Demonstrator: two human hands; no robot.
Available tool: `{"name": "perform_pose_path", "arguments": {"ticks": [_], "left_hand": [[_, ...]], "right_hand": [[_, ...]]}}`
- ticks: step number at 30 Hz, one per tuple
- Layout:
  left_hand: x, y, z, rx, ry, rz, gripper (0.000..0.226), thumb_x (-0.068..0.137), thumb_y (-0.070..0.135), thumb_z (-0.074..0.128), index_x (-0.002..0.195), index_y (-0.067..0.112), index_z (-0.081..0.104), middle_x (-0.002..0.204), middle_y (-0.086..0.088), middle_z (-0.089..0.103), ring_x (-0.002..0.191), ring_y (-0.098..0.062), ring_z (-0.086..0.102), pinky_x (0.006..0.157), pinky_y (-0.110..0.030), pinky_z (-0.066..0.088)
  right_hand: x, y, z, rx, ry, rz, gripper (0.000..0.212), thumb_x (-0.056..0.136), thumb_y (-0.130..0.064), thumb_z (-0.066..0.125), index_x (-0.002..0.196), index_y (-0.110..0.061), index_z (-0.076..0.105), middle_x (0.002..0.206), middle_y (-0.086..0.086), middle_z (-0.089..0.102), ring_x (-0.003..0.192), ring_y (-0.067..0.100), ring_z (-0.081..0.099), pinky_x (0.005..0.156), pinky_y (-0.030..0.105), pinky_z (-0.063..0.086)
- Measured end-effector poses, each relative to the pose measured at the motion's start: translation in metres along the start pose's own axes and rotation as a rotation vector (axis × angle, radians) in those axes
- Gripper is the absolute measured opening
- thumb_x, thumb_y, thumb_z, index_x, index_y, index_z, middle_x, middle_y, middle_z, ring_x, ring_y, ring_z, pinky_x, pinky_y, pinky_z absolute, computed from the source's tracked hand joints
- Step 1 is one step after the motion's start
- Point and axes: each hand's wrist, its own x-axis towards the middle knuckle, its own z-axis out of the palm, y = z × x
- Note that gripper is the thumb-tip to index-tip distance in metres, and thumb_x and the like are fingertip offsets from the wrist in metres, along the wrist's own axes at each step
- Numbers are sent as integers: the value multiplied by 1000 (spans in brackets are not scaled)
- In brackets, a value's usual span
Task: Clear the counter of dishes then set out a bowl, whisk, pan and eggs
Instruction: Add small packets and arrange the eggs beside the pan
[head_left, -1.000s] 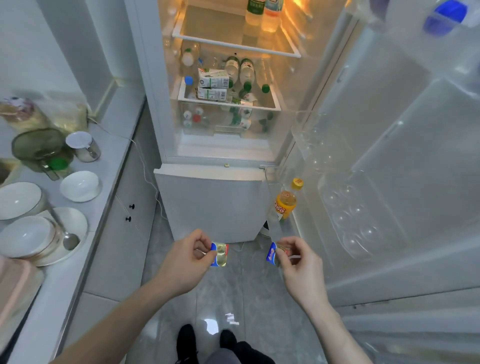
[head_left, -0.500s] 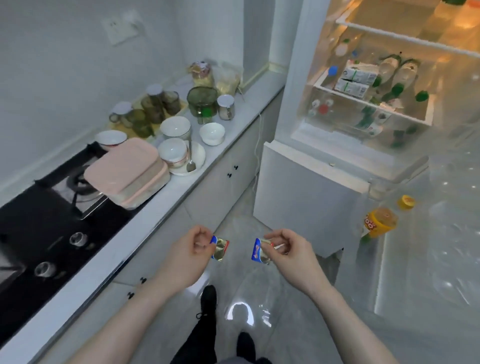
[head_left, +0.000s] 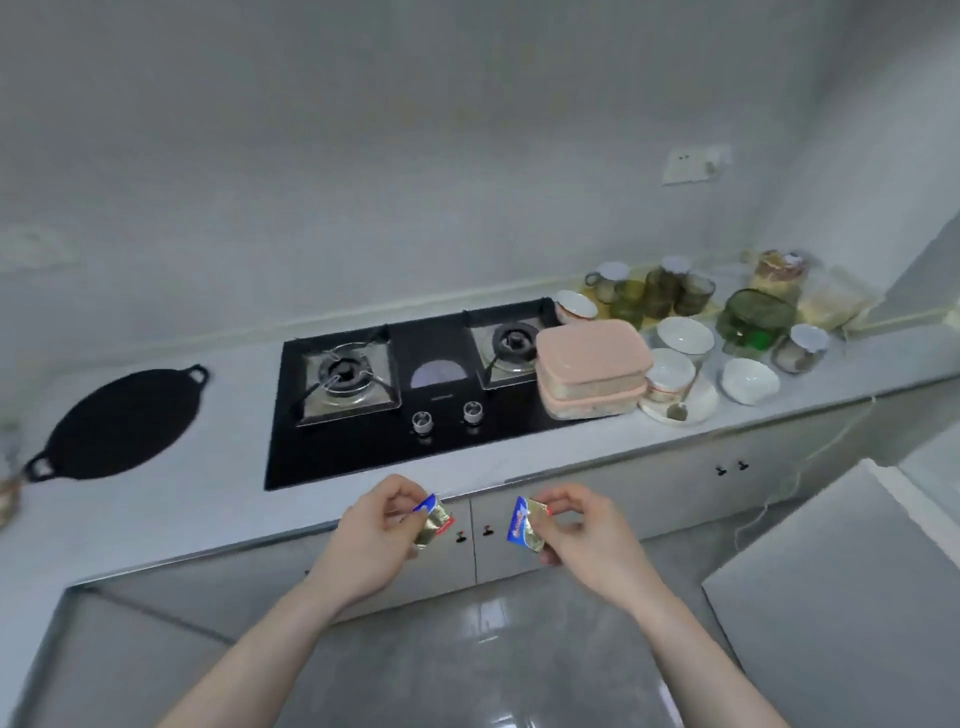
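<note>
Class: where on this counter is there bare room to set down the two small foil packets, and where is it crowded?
Bare counter lies between the black griddle pan and the hob, and along the front edge. Right of the hob it is crowded: pink containers, bowls and glasses.

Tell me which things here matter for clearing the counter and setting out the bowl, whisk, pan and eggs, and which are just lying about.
For the job:
black pan on the counter
white bowls
plate with spoon
pink containers over the hob's right side
glass cups

Lying about:
hob
wall socket
foil packets, one pinched in the left hand, one in the right hand
</note>
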Motion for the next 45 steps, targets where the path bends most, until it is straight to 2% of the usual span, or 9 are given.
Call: {"name": "perform_pose_path", "arguments": {"ticks": [4,8,12,20,22,25,30,36,45], "left_hand": [[-17,-50,-89,-170,199,-109,7,96,14,67,101,17,69,102,-7,71,80,-23,73,68,-30,61],[-39,-110,-177,-281,320,-166,10,96,16,66,105,18,70,104,-5,72,89,-17,74,79,-33,62],[-52,-157,-235,-339,405,-204,15,94,13,66,104,22,72,105,1,73,89,-12,74,84,-35,62],[-83,-236,-321,-458,579,-291,25,91,1,66,102,21,75,103,-4,75,89,-18,75,80,-35,62],[-82,-249,-333,-498,620,-320,27,89,0,67,104,21,75,103,-6,76,90,-19,75,79,-33,62],[-78,-264,-343,-566,692,-366,26,89,-2,65,105,16,74,105,-8,75,89,-21,74,76,-30,61],[-59,-282,-368,-604,781,-437,24,84,5,65,101,19,75,105,-9,74,83,-24,74,87,-42,62],[-31,-299,-401,-609,911,-469,25,90,-1,63,104,17,73,106,-8,73,90,-28,74,72,-29,60],[-2,-358,-464,-713,1018,-577,26,90,-7,61,105,12,71,107,-12,72,89,-28,70,72,-33,58]], "right_hand": [[23,-47,86,-79,-169,-104,15,91,-16,73,100,-27,69,106,-5,70,68,21,76,74,37,64],[33,-91,183,-161,-305,-188,15,91,-23,73,100,-33,68,100,-18,71,69,15,75,51,20,51],[40,-119,259,-164,-400,-229,17,91,-20,74,106,-29,69,103,-13,73,77,14,75,67,28,62],[52,-146,405,-185,-613,-174,19,89,-23,74,107,-29,69,108,-11,73,77,17,76,74,32,63],[62,-152,428,-231,-656,-178,19,89,-23,74,107,-29,69,108,-12,73,74,16,76,74,32,63],[77,-158,454,-250,-717,-172,22,89,-23,75,109,-29,69,110,-10,73,79,19,77,80,41,64],[110,-173,494,-258,-816,-186,22,90,-19,75,110,-25,69,110,-6,72,84,18,77,74,31,63],[155,-184,543,-284,-888,-159,23,87,-16,76,109,-23,69,112,-4,71,86,15,77,68,23,58],[187,-191,620,-341,-920,-62,24,89,-12,73,112,-18,69,109,0,72,82,14,77,65,21,58]]}}
